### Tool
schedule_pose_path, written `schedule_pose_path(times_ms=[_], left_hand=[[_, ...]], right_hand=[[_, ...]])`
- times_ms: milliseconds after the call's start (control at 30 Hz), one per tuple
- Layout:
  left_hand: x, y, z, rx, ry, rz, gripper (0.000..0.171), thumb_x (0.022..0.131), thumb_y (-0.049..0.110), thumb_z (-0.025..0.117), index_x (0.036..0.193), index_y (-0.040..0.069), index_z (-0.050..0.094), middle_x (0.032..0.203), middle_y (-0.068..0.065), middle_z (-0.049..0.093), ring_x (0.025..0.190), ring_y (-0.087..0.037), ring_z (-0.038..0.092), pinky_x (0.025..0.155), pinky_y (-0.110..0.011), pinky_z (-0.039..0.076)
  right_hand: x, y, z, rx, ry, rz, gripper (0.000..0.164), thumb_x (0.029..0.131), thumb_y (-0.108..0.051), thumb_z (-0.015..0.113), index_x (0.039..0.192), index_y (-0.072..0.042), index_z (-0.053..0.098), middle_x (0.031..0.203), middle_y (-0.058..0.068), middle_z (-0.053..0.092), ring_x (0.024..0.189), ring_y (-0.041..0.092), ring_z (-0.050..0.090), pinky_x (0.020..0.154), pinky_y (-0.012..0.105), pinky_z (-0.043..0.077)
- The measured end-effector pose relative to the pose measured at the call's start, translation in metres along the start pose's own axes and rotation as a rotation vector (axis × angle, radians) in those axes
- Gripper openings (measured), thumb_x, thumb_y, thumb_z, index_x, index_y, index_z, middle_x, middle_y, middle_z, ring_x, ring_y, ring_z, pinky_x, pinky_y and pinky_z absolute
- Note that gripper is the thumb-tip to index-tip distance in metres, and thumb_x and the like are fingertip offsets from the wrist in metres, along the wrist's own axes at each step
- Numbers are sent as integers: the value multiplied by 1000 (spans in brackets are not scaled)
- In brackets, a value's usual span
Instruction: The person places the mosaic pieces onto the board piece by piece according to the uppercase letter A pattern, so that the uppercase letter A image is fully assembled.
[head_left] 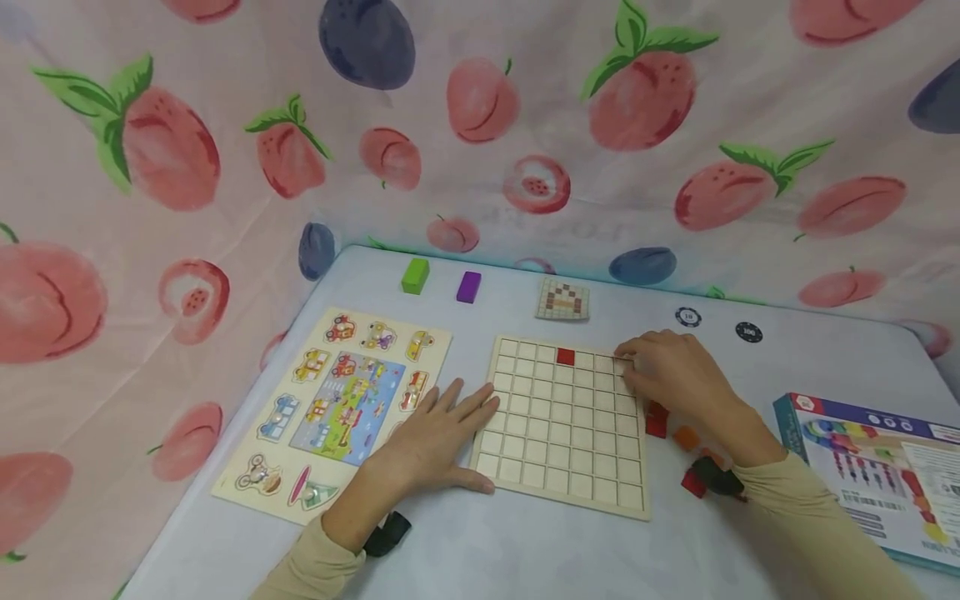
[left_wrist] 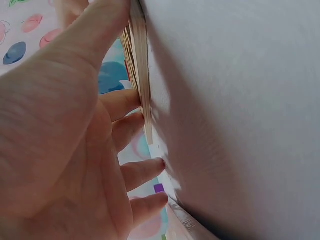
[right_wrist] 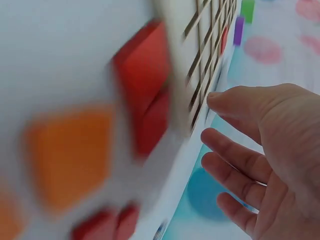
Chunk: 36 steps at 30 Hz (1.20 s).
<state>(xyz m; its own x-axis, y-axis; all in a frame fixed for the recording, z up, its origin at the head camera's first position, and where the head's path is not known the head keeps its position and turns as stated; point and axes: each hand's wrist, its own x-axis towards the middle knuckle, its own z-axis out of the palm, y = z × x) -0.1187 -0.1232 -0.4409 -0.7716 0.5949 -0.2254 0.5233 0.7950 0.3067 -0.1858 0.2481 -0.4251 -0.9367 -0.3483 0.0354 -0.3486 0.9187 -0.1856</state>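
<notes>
A wooden grid board (head_left: 557, 435) lies flat on the table, a red square tile (head_left: 566, 357) in one cell of its far row. My left hand (head_left: 435, 437) is spread along the board's left side; in the left wrist view, straight fingers (left_wrist: 126, 103) touch its edge. At the far right corner is my right hand (head_left: 675, 371). Its thumb (right_wrist: 225, 101) is by the board's edge in the right wrist view, and nothing shows between thumb and fingers. Red tiles (head_left: 656, 419) and an orange tile (head_left: 686, 438) lie right of the board, partly hidden near the wrist.
A wooden vehicle puzzle (head_left: 348, 408) lies at left. Along the back are a green block (head_left: 416, 276), a purple block (head_left: 468, 287), a pattern card (head_left: 562, 300) and two black chips (head_left: 748, 332). A flat colourful box (head_left: 870, 475) sits at right.
</notes>
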Motion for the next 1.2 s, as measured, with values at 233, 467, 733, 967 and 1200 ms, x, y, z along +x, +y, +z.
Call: schedule_pose_path(times_ms=[233,467,733,967,1200], left_hand=[[-2,-2,1,-15,3,-14,111,83,71,77,170,21,30,181,1,20,167,-43,17,136,-63,20],[-2,-2,1,-43,-1,-10,112,83,69,80,170,20,30,181,0,20,167,-44,16,134,-63,24],[-2,-2,0,-55,-1,-9,111,83,68,80,170,20,30,181,1,19,167,-44,15,134,-63,24],[-1,0,-2,-60,3,-2,111,83,67,81,170,19,30,181,0,20,167,-45,15,135,-63,23],[0,1,-1,-88,-2,-1,111,83,66,82,170,19,30,181,0,19,167,-44,13,135,-64,21]], right_hand=[[-31,35,-4,-3,-14,109,36,93,-26,77,127,-13,76,127,20,75,121,45,65,107,74,46],[-54,50,-9,-14,-37,199,48,89,-39,84,126,-10,74,111,18,77,106,40,67,97,68,50],[-58,57,-6,-8,-78,220,50,88,-39,86,122,-6,74,101,15,77,87,28,67,77,51,60],[-58,58,-4,25,-95,224,48,88,-32,87,126,-6,74,101,14,77,88,27,68,74,48,64],[-62,60,-2,31,-88,226,45,88,-29,86,127,-8,75,103,15,73,91,29,66,70,45,65]])
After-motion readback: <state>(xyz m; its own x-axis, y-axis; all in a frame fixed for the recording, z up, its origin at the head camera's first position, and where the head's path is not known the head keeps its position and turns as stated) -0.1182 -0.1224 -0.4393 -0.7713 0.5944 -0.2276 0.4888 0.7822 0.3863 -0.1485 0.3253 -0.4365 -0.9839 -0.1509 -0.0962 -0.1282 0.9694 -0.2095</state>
